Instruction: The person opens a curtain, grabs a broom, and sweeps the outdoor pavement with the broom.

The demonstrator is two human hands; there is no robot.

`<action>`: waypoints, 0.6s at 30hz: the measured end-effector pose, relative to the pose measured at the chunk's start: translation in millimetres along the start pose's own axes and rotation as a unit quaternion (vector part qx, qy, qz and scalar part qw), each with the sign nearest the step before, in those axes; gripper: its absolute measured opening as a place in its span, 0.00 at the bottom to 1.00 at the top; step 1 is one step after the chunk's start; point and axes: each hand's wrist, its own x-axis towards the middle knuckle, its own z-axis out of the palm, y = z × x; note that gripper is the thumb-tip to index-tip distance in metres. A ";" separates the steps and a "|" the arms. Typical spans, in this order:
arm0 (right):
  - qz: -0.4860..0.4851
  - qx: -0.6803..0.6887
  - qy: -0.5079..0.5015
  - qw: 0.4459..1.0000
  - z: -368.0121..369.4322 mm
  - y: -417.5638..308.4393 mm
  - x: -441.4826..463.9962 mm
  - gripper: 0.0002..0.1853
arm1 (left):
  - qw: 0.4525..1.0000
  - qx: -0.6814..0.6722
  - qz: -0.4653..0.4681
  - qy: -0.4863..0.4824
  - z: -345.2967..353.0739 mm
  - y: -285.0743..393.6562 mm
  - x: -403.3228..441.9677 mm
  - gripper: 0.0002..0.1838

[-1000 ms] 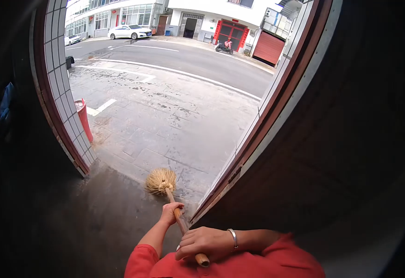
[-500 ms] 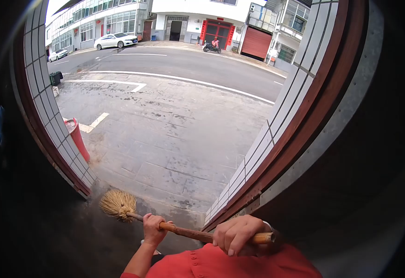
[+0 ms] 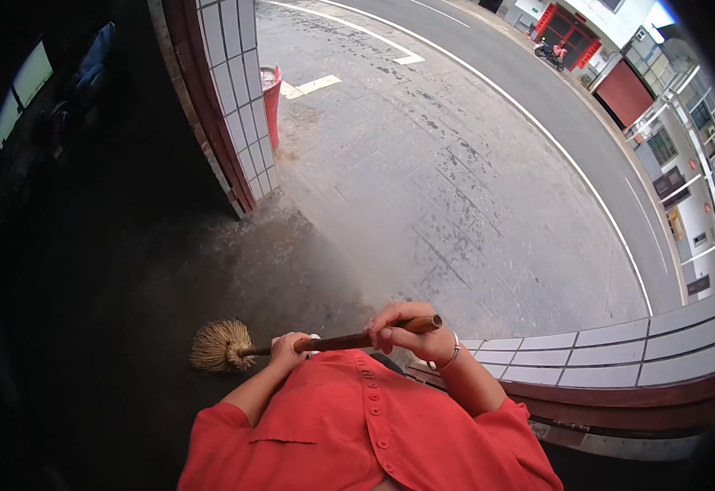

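A straw broom (image 3: 221, 345) lies across the front of my red shirt, its bristles at the left over the dark floor. My left hand (image 3: 288, 350) is wrapped round the wooden handle near the bristle head. Further up, close to the handle's right end, my right hand (image 3: 403, 327) grips the stick with bent fingers, a silver bracelet on its wrist. The handle runs nearly level, tipped slightly up to the right. Whether the bristles touch the floor I cannot tell.
A tiled door pillar (image 3: 243, 98) stands at the upper left, with a red bin (image 3: 270, 106) beyond it. Another tiled door edge (image 3: 603, 356) runs along the lower right. Outside are paving (image 3: 398, 180), a road and a parked motorbike (image 3: 550, 54).
The view has turned and tilted down. From in front of me at the threshold, the broom head has swung left to the dark floor inside; both hands keep hold of the handle.
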 end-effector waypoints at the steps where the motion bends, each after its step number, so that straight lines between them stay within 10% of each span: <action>1: -0.030 0.001 -0.005 1.000 -5.2 -5.5 2.9 0.07 | 1.000 0.000 0.029 -0.003 0.0 4.6 11.1 0.09; 8: -0.205 -0.194 0.076 0.956 -10.5 -88.7 35.2 0.08 | 0.988 -0.053 0.143 0.007 15.2 89.2 150.5 0.15; 13: -0.212 -0.500 -0.163 0.824 -36.4 -110.2 75.8 0.18 | 0.970 -0.112 0.214 -0.033 33.7 101.7 271.5 0.13; 18: -0.370 -0.420 -0.139 0.817 -93.1 -171.1 85.2 0.08 | 0.940 -0.049 0.337 -0.015 -6.0 191.5 330.3 0.08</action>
